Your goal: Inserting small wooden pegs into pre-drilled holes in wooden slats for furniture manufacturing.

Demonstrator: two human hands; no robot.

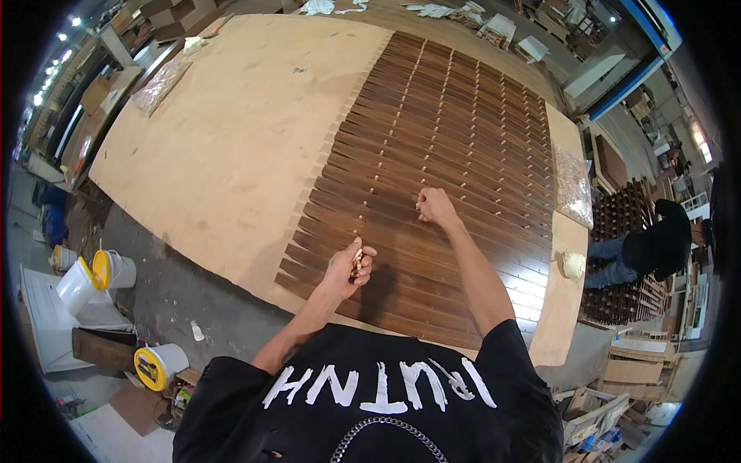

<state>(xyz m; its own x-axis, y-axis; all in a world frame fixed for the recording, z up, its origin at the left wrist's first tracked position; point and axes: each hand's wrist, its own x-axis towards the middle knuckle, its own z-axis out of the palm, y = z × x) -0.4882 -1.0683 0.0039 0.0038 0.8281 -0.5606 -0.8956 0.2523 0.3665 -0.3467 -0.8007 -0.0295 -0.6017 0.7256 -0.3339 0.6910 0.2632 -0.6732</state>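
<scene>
Dark brown wooden slats (401, 270) lie side by side in front of me, with rows of small pale wooden dowels (464, 185) standing on them. My left hand (349, 268) is over the near left part of the slats, its fingers curled around a cluster of small dowels (356, 265). Farther forward and to the right, my right hand (438, 206) is closed, fingertips pinched low over the slats beside one dowel row. What is between those fingertips, if anything, is too small to make out.
The slats rest on a large pale plywood board (208, 147). Clear bags of small pieces lie at the right edge (573, 185) and far left (162, 86). A person in dark clothes (656, 239) is beyond the right edge. White buckets (160, 365) stand on the left floor.
</scene>
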